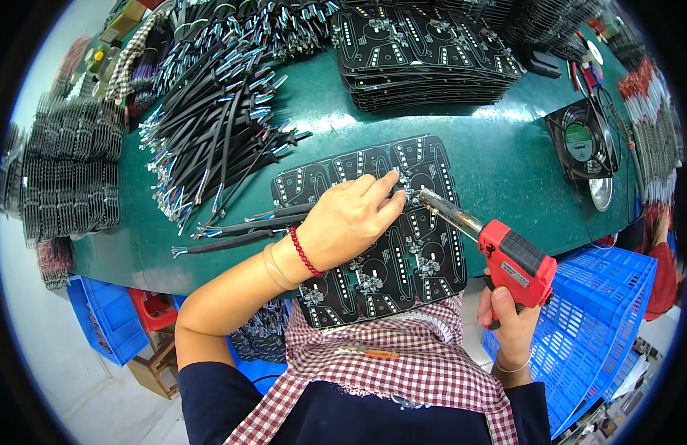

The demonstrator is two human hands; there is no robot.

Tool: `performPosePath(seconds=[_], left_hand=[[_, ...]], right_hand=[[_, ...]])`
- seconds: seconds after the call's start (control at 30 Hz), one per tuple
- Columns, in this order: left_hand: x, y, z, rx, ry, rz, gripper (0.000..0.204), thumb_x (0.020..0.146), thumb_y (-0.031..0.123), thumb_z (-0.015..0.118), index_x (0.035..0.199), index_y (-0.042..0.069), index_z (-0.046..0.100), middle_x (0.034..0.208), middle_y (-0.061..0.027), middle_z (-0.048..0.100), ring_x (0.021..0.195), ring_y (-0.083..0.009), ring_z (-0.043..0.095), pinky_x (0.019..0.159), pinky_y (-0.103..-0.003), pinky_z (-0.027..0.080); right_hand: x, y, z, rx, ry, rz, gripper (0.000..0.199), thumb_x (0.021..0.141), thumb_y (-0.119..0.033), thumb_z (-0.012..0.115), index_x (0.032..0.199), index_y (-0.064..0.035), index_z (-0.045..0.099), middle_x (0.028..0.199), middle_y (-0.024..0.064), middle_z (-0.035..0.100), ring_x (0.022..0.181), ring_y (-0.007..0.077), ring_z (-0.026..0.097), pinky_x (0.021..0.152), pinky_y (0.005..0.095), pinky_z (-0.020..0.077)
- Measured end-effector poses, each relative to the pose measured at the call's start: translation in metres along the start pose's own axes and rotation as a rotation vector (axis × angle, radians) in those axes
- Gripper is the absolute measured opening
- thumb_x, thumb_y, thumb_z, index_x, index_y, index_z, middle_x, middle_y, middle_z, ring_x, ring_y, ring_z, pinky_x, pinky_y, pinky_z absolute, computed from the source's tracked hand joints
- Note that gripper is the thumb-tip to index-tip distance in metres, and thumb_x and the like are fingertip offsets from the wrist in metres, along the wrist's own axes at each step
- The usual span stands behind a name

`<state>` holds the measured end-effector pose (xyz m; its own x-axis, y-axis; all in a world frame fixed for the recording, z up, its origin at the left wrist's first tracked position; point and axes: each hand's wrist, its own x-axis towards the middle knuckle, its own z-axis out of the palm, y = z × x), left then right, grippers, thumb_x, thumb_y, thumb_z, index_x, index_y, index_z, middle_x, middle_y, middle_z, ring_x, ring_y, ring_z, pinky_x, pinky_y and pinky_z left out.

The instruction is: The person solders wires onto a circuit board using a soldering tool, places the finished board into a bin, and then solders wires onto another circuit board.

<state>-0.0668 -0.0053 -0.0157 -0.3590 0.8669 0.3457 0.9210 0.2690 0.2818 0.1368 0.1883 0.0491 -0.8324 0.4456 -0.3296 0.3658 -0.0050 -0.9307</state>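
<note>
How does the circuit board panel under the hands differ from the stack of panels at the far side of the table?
The circuit board panel lies single and flat at the near table edge; the stack of panels is many layers high at the far side. The left hand presses on the near panel and the red soldering gun, held by the right hand, points its tip at it; the stack is untouched. Both are black with white markings, on the green table.
</note>
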Motion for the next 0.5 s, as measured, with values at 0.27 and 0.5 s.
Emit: performPosePath(seconds=[0.27,0.5], left_hand=[[-0.001,0.002,0.004,0.029,0.045,0.013,0.032,0.071,0.007,0.059,0.102,0.003,0.062,0.117,-0.0136,0.060,0.072,-0.0176,0.056,0.063,-0.029,0.050],[-0.002,0.005,0.005,0.094,0.047,0.033,0.032,0.070,0.008,0.059,0.101,0.001,0.062,0.116,-0.0155,0.060,0.073,-0.0176,0.055,0.064,-0.029,0.049]], right_hand=[[-0.001,-0.004,0.005,-0.013,0.019,0.012,0.029,0.091,-0.023,0.057,0.103,0.0040,0.052,0.056,0.0063,0.052,0.043,0.0101,0.046,0.041,0.0227,0.0356],[-0.001,-0.013,0.009,-0.003,0.040,0.062,0.029,0.092,-0.024,0.056,0.101,0.0026,0.050,0.056,0.0072,0.052,0.042,0.0103,0.046,0.040,0.0231,0.0382]])
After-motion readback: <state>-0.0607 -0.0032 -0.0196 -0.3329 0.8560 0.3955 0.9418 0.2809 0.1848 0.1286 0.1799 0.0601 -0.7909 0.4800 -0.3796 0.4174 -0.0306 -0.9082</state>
